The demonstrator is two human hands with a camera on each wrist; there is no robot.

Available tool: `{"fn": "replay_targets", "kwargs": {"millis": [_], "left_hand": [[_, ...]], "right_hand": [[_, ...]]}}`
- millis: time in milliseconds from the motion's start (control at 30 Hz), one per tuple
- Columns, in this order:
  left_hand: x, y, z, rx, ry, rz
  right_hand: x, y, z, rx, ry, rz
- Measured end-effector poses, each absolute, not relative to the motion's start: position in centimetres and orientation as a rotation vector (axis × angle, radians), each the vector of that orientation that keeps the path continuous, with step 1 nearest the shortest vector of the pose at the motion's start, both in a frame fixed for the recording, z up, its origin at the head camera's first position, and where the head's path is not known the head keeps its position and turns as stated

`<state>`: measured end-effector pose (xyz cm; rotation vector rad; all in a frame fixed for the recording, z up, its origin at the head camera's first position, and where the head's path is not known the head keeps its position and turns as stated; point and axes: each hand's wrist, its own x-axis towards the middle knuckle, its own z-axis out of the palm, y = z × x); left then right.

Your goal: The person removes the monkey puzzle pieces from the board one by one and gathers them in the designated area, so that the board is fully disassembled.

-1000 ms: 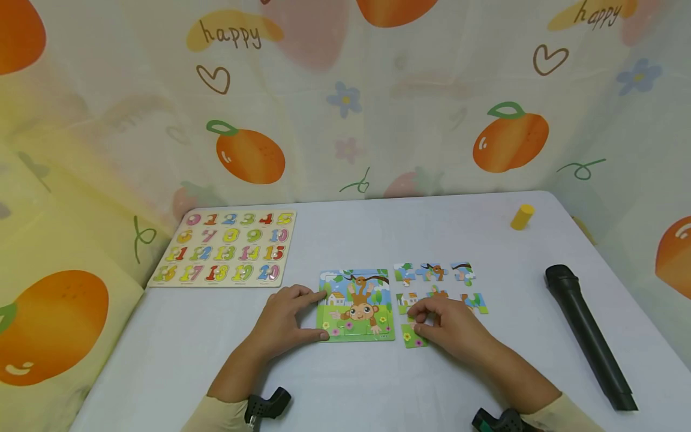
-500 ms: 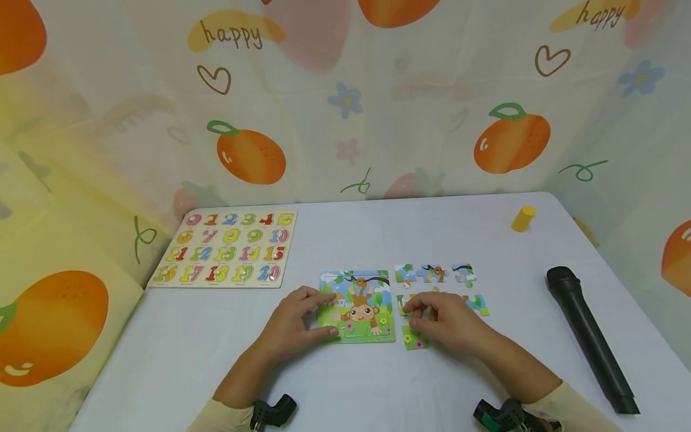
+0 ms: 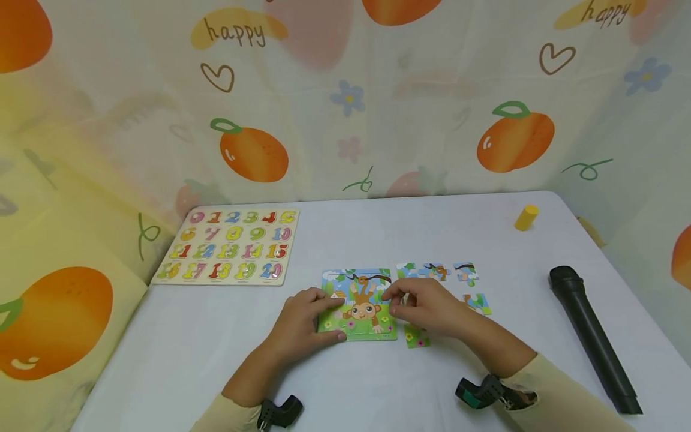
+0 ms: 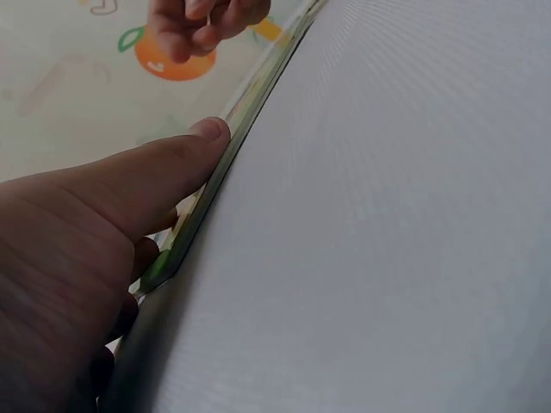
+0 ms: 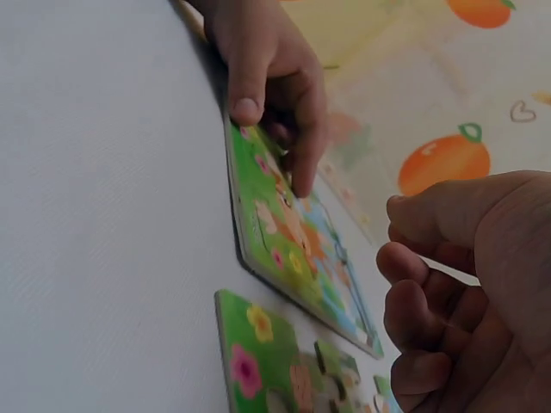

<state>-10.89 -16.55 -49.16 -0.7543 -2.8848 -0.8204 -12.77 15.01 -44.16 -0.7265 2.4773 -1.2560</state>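
A square picture puzzle (image 3: 363,312) with a monkey hanging from a branch lies on the white-covered table. On its left side rests my left hand (image 3: 302,321), index finger and thumb laid on the picture; in the right wrist view the thumb (image 5: 247,107) is at the near edge. My right hand (image 3: 426,306) hovers over the puzzle's right edge, its fingers loosely bent. Nothing shows between those fingers in the right wrist view. Beside the puzzle lie several loose jigsaw pieces, among them a green flower piece (image 3: 417,337) and a blue-green one (image 3: 475,303). My right hand hides some of them.
A number board (image 3: 227,246) with figures from 0 to 20 lies at the back left. Toward the right stand a small yellow cylinder (image 3: 526,218) and a long black microphone-like stick (image 3: 594,336). Behind the table hangs a fruit-print curtain (image 3: 308,108).
My right hand has moved left from the loose pieces to over the puzzle's right edge. My left hand has slid a little further right onto the picture. The view has shifted slightly.
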Motion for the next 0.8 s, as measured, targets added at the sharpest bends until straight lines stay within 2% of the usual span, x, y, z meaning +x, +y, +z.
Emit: {"fn": "replay_targets", "kwargs": {"millis": [367,800], "left_hand": [[-11.1,-16.5,-49.3,-0.753,-2.899,-0.816],[-11.1,-16.6,-49.3,-0.769,-2.886,-0.809]], "right_hand": [[-14.7,11.4,-44.9,-0.833,2.396,-1.265],[-14.5,8.9,-46.5,-0.878,2.513,-0.976]]}}
